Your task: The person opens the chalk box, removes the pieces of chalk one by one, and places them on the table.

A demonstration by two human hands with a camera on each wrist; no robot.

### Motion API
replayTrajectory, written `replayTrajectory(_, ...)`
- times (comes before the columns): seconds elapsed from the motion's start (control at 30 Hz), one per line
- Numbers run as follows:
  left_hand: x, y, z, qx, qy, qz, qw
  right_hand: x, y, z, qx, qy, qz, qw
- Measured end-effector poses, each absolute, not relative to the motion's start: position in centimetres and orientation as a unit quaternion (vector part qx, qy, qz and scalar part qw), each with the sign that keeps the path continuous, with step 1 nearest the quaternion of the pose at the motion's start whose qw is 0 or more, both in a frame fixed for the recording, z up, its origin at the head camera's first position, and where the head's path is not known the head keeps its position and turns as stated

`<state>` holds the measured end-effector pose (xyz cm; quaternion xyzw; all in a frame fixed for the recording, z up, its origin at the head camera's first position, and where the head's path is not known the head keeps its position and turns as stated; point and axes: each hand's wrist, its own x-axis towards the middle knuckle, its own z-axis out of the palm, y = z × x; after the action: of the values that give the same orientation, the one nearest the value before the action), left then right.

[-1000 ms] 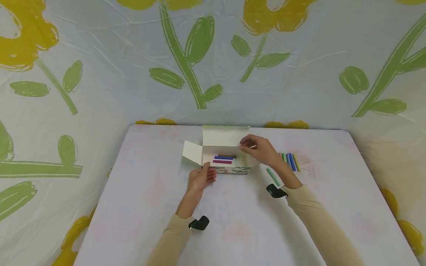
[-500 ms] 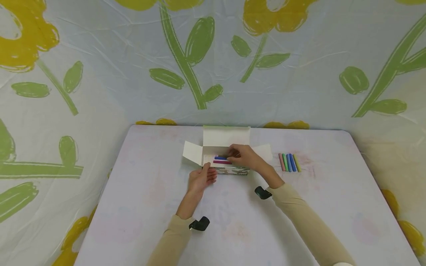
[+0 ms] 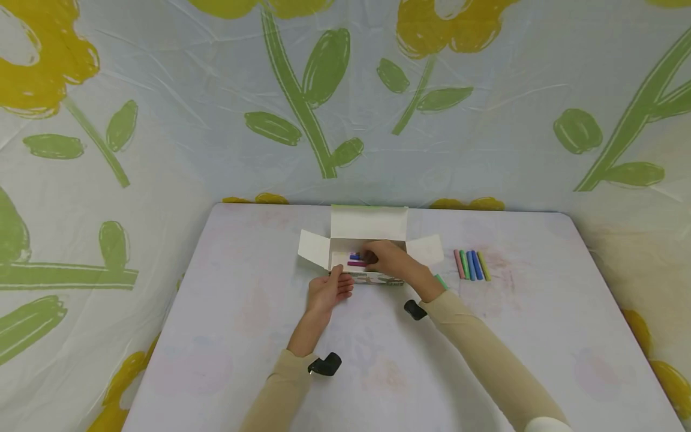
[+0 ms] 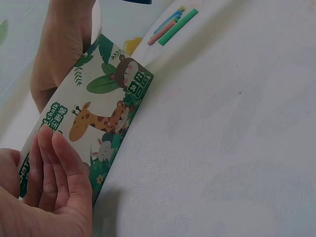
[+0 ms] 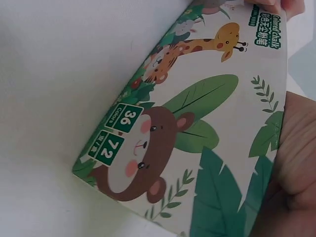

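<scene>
An open cardboard box of colored chalk (image 3: 384,278), printed with animals, stands at the back middle of the table. My left hand (image 3: 324,294) holds its front wall at the left end, thumb over the rim and fingers against the printed face (image 4: 106,121). My right hand (image 3: 391,259) reaches over the front wall into the box; its fingertips are among the chalks and mostly hidden, so whether they pinch one is unclear. Left of those fingertips, a blue chalk (image 3: 354,257) and a magenta chalk (image 3: 356,264) lie inside.
Several chalks in a row, with a pink chalk (image 3: 459,264) and a yellow chalk (image 3: 484,266) at its ends, lie right of the box. A green chalk (image 4: 177,27) lies nearer, partly behind the right forearm. The box's side flaps (image 3: 314,248) and lid (image 3: 369,222) stand open.
My right hand has moved left and down from the box's right end into it, covering part of the chalks there. The left hand keeps its place on the front wall.
</scene>
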<state>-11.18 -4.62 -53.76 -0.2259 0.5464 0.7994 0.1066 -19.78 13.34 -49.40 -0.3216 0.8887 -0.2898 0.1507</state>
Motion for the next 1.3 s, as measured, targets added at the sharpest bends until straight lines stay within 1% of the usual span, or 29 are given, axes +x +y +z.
replayTrajectory(0.23, -11.2, -4.7, -53.9, -0.222, 0.545, 0.801, 0.109, -20.0, 12.2, -48.5, -0.333, 0.909, -0.185, 0.167)
replayTrajectory(0.4, -11.1, -4.7, -53.8, -0.22, 0.547, 0.801, 0.109, -20.3, 11.9, -48.5, -0.343, 0.906, -0.161, 0.189)
replayTrajectory(0.53, -11.0, -4.6, -53.8, -0.222, 0.546, 0.8, 0.109, -20.4, 12.4, -48.7, -0.358, 0.894, -0.188, 0.192)
replayTrajectory(0.73, -11.1, -4.6, -53.9, -0.217, 0.539, 0.806, 0.11, -20.1, 13.9, -48.7, -0.378, 0.871, -0.26, 0.176)
replayTrajectory(1.0, -11.0, -4.7, -53.9, -0.217, 0.539, 0.806, 0.11, -19.4, 16.1, -48.3, -0.373, 0.846, -0.351, 0.15)
replayTrajectory(1.3, -11.1, -4.7, -53.9, -0.216, 0.544, 0.804, 0.109, -18.6, 18.2, -47.5, -0.319, 0.843, -0.416, 0.126)
